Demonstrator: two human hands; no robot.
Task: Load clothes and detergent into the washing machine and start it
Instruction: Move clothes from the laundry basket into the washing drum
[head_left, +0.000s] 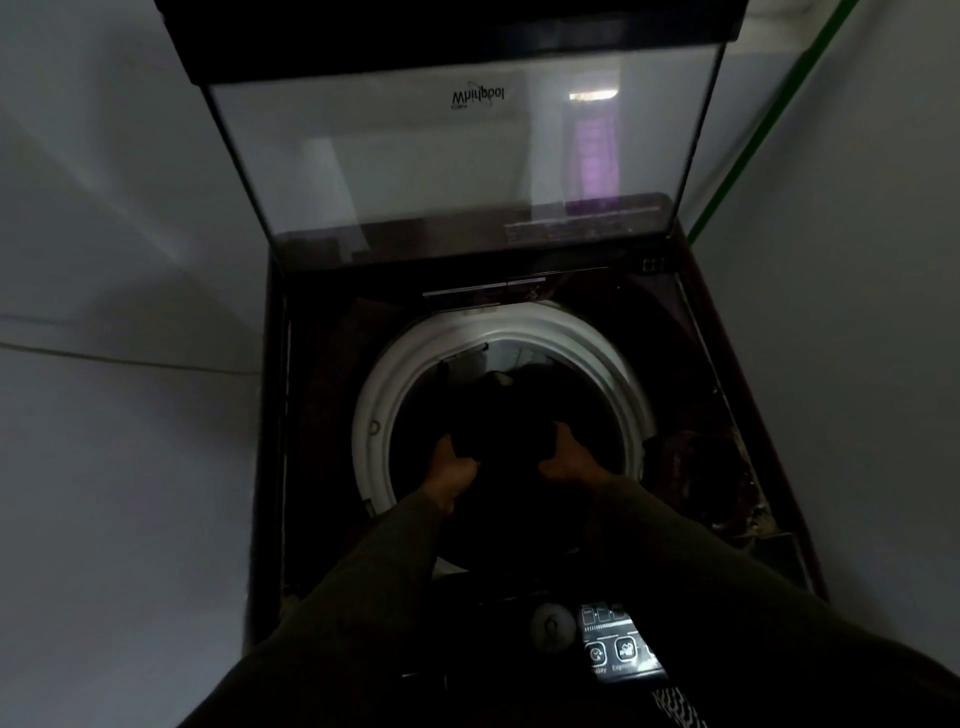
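Dark cloth bundle (498, 457) — gripped by left hand (454, 467) and right hand (569, 460) over white-rimmed washer drum (370, 415) — risk: a loose fold may catch on the rim.

"Whirlpool" logo (478, 96) seen mirror-reversed through the raised glass lid (363, 171) of the washing machine (691, 364), lit control panel (618, 644) at the near edge with small icon captions, one ending "elay", the next beginning "Expre", other marks too small to read
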